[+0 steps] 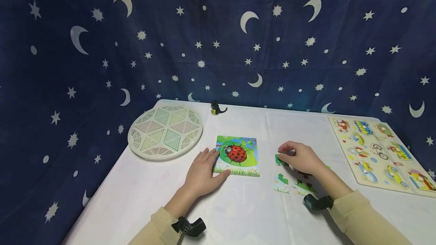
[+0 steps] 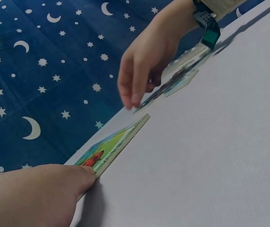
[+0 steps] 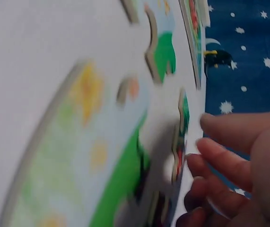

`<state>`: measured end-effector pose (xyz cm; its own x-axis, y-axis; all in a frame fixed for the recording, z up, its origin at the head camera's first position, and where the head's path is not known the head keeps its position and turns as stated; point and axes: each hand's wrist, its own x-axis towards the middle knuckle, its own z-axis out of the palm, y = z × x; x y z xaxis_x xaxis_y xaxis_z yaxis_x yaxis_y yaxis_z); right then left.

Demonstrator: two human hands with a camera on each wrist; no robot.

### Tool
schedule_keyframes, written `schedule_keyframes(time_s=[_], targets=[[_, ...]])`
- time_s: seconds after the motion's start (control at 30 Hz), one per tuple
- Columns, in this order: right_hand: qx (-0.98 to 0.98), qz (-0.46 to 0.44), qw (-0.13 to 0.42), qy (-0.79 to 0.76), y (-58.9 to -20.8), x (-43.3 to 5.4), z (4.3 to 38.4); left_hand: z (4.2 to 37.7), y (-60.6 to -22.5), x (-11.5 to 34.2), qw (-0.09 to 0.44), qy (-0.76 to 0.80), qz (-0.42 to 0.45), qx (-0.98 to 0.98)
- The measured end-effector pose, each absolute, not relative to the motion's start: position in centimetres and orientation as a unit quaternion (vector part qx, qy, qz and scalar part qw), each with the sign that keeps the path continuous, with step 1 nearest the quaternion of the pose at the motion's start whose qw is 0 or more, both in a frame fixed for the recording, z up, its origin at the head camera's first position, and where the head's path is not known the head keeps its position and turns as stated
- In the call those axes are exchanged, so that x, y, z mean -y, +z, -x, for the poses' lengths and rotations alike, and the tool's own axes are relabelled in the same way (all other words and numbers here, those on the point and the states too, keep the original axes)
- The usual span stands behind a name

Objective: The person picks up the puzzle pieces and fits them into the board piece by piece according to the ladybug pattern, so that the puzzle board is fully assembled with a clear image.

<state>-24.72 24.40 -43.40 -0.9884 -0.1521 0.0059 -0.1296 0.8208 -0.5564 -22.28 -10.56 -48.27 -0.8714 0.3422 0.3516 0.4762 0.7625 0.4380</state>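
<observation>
A square ladybug puzzle (image 1: 237, 155) lies flat on the white table. My left hand (image 1: 203, 173) rests at its near left corner, the fairly straight fingers along the left side and the thumb on the near edge. Loose jigsaw pieces lie to the right, among them a grass-and-flower corner piece (image 1: 281, 184) and a wider flowered piece (image 1: 304, 188). Over them hovers my right hand (image 1: 301, 157), hiding several pieces partly. In the right wrist view its loosely bent fingers (image 3: 224, 165) and thumb are apart, with nothing between them.
A round pale lattice-patterned lid or tray (image 1: 165, 131) lies at the left. Near the back edge is a small black toy figure (image 1: 218, 107). At the far right lies a wooden peg board (image 1: 381, 154) with vehicle pictures. A dark star-and-moon curtain (image 1: 218, 29) hangs behind the table.
</observation>
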Motion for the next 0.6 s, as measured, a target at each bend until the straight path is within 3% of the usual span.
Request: schedule_keyframes(time_s=[0.6], targets=[[-0.962, 0.071, 0.057, -0.258, -43.1, -26.1, 23.4, 22.3, -48.2, 10.4, 0.120, -0.280, 0.216, 0.928]])
